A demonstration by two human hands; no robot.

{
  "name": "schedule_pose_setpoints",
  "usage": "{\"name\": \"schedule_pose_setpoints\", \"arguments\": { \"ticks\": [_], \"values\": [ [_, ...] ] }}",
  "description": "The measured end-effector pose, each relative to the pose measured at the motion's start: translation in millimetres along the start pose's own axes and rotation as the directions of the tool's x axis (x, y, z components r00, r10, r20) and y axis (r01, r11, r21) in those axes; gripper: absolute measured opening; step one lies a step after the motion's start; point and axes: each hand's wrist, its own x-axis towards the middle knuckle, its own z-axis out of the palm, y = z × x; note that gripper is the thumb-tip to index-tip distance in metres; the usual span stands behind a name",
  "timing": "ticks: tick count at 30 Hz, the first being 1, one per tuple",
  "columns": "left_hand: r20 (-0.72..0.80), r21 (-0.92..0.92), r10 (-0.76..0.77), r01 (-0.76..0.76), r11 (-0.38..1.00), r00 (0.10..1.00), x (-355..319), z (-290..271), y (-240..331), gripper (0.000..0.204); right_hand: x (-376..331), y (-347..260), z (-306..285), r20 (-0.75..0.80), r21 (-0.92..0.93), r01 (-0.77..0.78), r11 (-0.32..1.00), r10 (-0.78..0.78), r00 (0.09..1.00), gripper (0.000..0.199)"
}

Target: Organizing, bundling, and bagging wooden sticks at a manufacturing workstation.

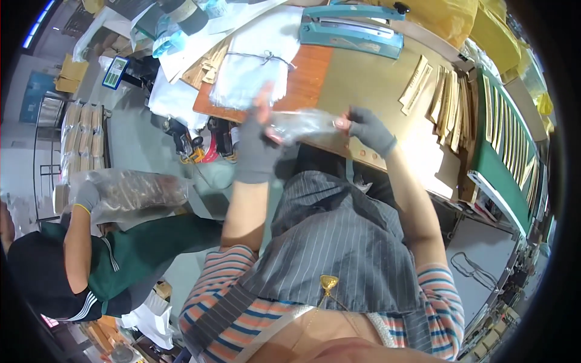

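A clear, shiny plastic bag (307,124) is stretched between my two hands above the table's front edge. My right hand (371,130), in a grey fingerless glove, pinches its right end between thumb and fingers. At the other end is my left hand (257,145), gloved the same way and blurred; its thumb is against the bag and its fingers point up. Just beyond lies a stack of clear plastic bags (251,66) tied with dark string, on a reddish-brown board (311,75). Whether anything is inside the held bag I cannot tell.
A teal heat sealer (351,33) stands at the back. Several pale wooden strips (445,109) lie on the right, beside a green belt (502,145) carrying more. To my left, a co-worker's gloved hand (88,196) holds a large filled plastic bag (145,192).
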Motion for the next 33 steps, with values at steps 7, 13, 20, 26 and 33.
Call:
{"name": "schedule_pose_setpoints", "arguments": {
  "ticks": [7, 13, 20, 26, 33],
  "values": [
    [0.31, 0.946, 0.525, -0.206, -0.249, 0.792, 96.9, -60.3, -10.2, 0.03, 158.9, -15.5, 47.6, -0.226, -0.568, 0.199, 0.799, -0.384, 0.895, 0.023],
    [0.403, 0.86, 0.395, -0.194, -0.472, 0.825, 132.8, -110.0, -46.5, 0.041, 245.6, 7.2, 35.6, -0.147, -0.921, -0.013, 0.388, -0.316, 0.937, 0.02],
    [0.409, 0.899, 0.379, -0.295, -0.324, 0.83, 121.0, -98.5, -17.4, 0.034, 248.8, 4.6, 14.1, -0.189, -0.822, 0.049, 0.567, -0.353, 0.916, 0.017],
    [0.485, 0.869, 0.453, -0.353, -0.348, 0.748, 200.2, -108.3, 10.5, 0.021, 234.8, -19.6, 5.6, -0.107, -0.747, 0.222, 0.627, -0.443, 0.89, 0.024],
    [0.484, 0.809, 0.125, -0.389, -0.44, 0.866, 250.5, -113.7, 34.2, 0.018, 234.0, -75.6, -8.8, -0.204, -0.073, 0.227, 0.971, -0.237, 0.95, 0.025]
  ]
}}
